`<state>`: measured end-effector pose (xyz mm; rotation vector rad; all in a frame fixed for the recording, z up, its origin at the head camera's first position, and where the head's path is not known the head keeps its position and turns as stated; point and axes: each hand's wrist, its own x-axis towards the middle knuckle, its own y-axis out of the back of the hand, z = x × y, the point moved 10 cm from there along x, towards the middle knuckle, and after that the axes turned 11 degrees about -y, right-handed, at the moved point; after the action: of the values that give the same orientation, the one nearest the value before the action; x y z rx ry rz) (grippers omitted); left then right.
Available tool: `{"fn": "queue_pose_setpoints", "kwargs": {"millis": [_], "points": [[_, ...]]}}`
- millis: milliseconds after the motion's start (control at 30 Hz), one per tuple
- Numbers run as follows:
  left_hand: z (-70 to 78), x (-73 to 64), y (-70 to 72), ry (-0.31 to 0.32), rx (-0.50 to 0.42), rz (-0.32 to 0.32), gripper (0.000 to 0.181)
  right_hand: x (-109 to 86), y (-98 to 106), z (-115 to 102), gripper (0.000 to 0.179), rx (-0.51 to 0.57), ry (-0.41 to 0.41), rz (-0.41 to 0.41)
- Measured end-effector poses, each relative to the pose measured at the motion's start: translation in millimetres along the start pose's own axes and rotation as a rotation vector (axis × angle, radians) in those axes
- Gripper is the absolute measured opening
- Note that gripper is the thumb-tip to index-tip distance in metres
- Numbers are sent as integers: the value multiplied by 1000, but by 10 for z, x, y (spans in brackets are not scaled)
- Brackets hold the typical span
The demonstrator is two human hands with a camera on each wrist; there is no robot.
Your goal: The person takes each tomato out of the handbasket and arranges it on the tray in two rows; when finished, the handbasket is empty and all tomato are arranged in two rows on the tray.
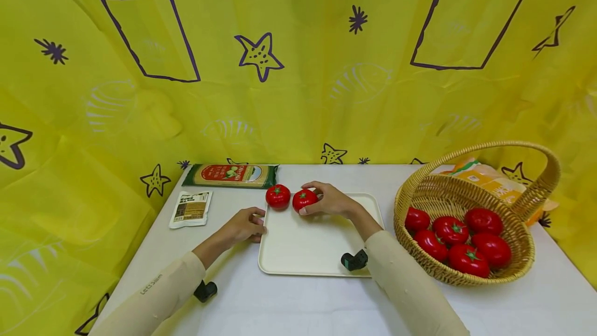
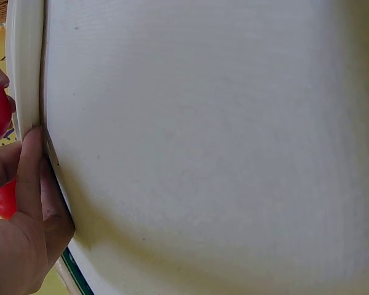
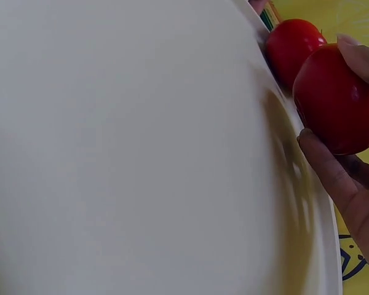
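Observation:
My right hand [image 1: 332, 200] grips a red tomato [image 1: 303, 199] at the far side of a cream rectangular tray [image 1: 312, 248]. In the right wrist view, the thumb and fingers are around this held tomato [image 3: 335, 101]; whether it touches the tray is unclear. Beside it, a second tomato [image 1: 278, 197] sits at the tray's far left corner. My left hand [image 1: 244, 226] is at the tray's left edge. The left wrist view shows its fingers [image 2: 31, 178] bent and pinching the tray rim [image 2: 26, 74].
A wicker basket [image 1: 524, 253] with a tall handle stands right of the tray, holding several tomatoes [image 1: 468, 261]. Behind it leans an orange bag [image 1: 489, 178]. A green package [image 1: 233, 176] and a small white packet [image 1: 191, 209] lie at the back left. A yellow curtain [image 1: 298, 92] hangs behind.

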<state>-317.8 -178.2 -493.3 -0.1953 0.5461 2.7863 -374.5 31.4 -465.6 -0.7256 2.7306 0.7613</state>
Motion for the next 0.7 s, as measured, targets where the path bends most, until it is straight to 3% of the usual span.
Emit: {"fn": "queue_pose_setpoints", "kwargs": {"millis": [433,700], "points": [[-6,-3,0,10,6,4,51,34,-9,-55,60,-11,2,25],[-24,12,4,14,0,2,52,65,30,11,63,-33,-65,82]]}}
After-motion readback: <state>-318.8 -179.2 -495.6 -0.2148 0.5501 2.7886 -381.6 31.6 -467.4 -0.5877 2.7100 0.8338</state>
